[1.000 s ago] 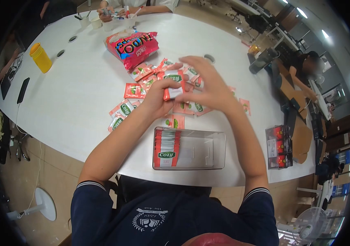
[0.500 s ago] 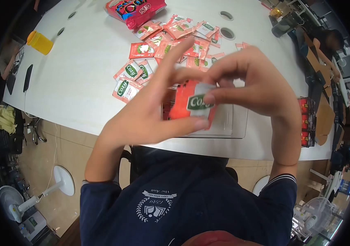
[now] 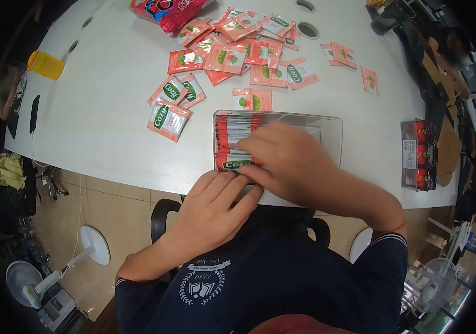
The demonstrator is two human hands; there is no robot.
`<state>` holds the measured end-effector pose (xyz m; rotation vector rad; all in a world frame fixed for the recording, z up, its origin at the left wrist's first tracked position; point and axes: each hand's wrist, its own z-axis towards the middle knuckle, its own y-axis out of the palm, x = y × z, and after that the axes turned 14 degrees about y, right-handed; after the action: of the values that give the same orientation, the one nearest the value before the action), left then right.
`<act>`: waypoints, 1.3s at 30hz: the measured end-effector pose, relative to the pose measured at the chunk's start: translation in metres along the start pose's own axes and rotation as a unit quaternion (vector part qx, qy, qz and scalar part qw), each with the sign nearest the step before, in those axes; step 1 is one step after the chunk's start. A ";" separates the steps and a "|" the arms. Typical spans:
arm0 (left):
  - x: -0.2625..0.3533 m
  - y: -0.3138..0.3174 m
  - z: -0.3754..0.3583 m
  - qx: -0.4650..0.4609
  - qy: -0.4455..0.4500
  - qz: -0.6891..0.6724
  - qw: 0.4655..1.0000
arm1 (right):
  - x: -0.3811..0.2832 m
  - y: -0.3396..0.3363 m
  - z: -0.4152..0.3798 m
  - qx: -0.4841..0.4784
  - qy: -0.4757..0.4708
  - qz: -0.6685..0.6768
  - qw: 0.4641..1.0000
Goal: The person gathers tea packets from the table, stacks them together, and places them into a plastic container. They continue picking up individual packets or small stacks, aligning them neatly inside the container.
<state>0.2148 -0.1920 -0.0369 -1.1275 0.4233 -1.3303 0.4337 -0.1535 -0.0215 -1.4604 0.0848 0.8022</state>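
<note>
Near the far left edge of the white table (image 3: 101, 133), a yellow container (image 3: 47, 64) is lying on its side, and a dark flat device (image 3: 35, 114) is resting closer to me along that edge. A pink snack bag (image 3: 172, 12) is sitting towards the far edge, partly out of view. Three loose sachets (image 3: 169, 118) are overlapping left of my clear box, and a loose pile (image 3: 232, 53) is spreading beyond it.

My left hand (image 3: 210, 209) is curving its fingers at the near left corner of the box; I can't tell if the hidden tips are gripping anything. The clear box (image 3: 333, 139) is sitting by the table's near edge. Inside, packed sachets (image 3: 237, 131) are standing in a row along its left end, while the right part is showing bare plastic. I'm judging the filling as only partly done, with many sachets lying outside. My right hand (image 3: 282, 158) is bending thumb and forefinger around the nearest packed ones, but it's blurring, so I can't tell whether they are pinching.

Further right, a few stray sachets (image 3: 370, 82) are lying apart from the pile. Towards the near right corner, a clear pack of red items (image 3: 418, 153) is standing.
</note>
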 end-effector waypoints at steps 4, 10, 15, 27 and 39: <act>0.003 -0.002 0.008 -0.021 -0.013 0.013 1.000 | 0.004 -0.032 -0.001 0.038 0.107 0.075 0.991; 0.006 0.003 0.016 -0.037 -0.032 0.010 0.999 | 0.039 -0.012 -0.013 -0.151 0.119 -0.055 0.980; 0.012 -0.001 0.027 -0.129 -0.072 0.005 0.989 | 0.037 0.000 0.000 -0.242 0.146 0.049 0.958; 0.005 -0.002 0.033 -0.177 -0.076 0.003 0.981 | 0.041 0.014 -0.007 -0.143 0.139 0.059 0.978; 0.002 -0.004 0.039 -0.125 -0.037 0.054 0.990 | 0.045 0.015 0.003 -0.160 0.161 0.124 0.966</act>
<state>0.2443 -0.1780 -0.0152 -1.3367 0.6015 -1.1586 0.4584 -0.1326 -0.0566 -1.9058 0.4073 0.7985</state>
